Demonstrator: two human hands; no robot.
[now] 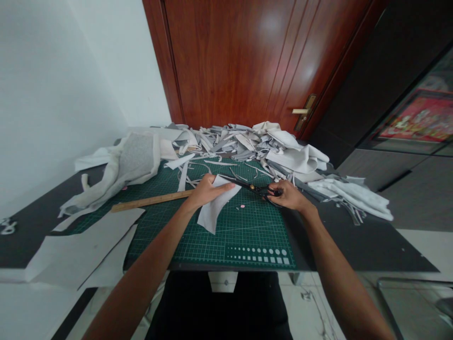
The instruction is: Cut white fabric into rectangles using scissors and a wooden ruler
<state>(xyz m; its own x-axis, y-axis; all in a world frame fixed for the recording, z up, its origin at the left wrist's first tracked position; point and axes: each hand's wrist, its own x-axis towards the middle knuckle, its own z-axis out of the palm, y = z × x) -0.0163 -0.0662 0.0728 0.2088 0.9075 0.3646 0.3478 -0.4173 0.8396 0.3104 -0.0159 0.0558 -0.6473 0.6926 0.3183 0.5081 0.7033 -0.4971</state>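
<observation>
My left hand (211,190) pinches a small white piece of fabric (214,211) near its top edge, over the green cutting mat (255,226). The piece hangs down toward me. In my right hand (286,194) is a pair of black scissors (252,187), fingers wrapped in the handles. The blades point left and lie at the upper right edge of the fabric; how far they are apart is too small to tell. A wooden ruler (152,200) lies left of my left hand, its right end hidden behind that hand.
Fabric scraps (230,139) are heaped along the back against the door (230,61). Folded cloth (132,158) lies at left, more white cloth (354,196) at right. Large white sheets (81,245) overhang the table's front left edge. Thin offcuts (183,177) and a pink bit (242,206) dot the mat.
</observation>
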